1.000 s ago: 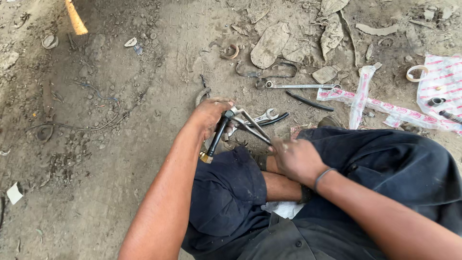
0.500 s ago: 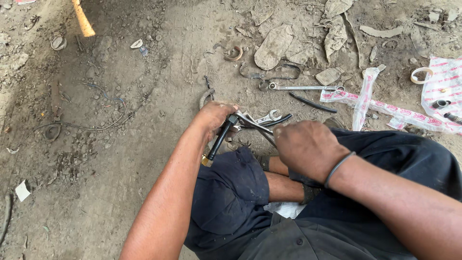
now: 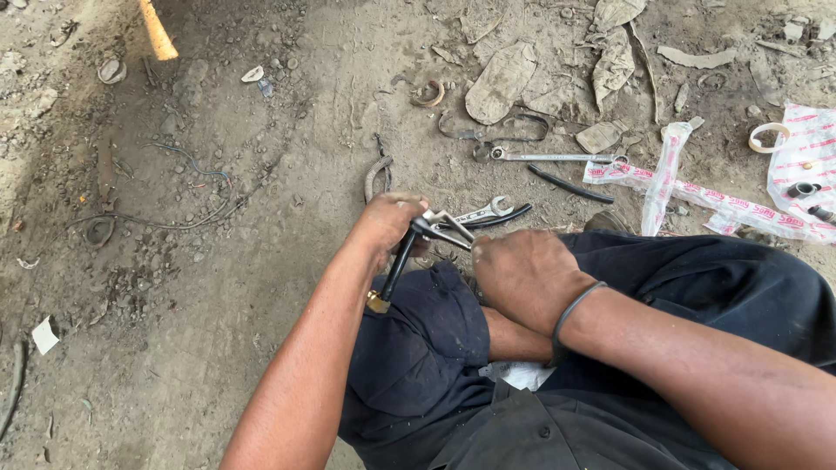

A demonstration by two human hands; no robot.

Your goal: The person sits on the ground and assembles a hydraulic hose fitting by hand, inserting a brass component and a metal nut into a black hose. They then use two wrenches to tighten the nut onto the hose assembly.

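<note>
Two hands meet over the person's knee: the left hand (image 3: 392, 219) is closed around a black-handled tool with a brass tip (image 3: 396, 270), while the right hand (image 3: 527, 277) covers the small metal part (image 3: 444, 228) at its head, its grip hidden from view. Judging by this, the fitting work looks mid-way; a spanner (image 3: 484, 211) lies just beyond on the dirt floor (image 3: 218, 261).

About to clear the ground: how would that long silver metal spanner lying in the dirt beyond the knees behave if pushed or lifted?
The long silver metal spanner looks rigid, so it should probably lift without bending. Lying flat, it would likely slide or pivot, not roll. The loose dirt ground may make it gritty.
</note>
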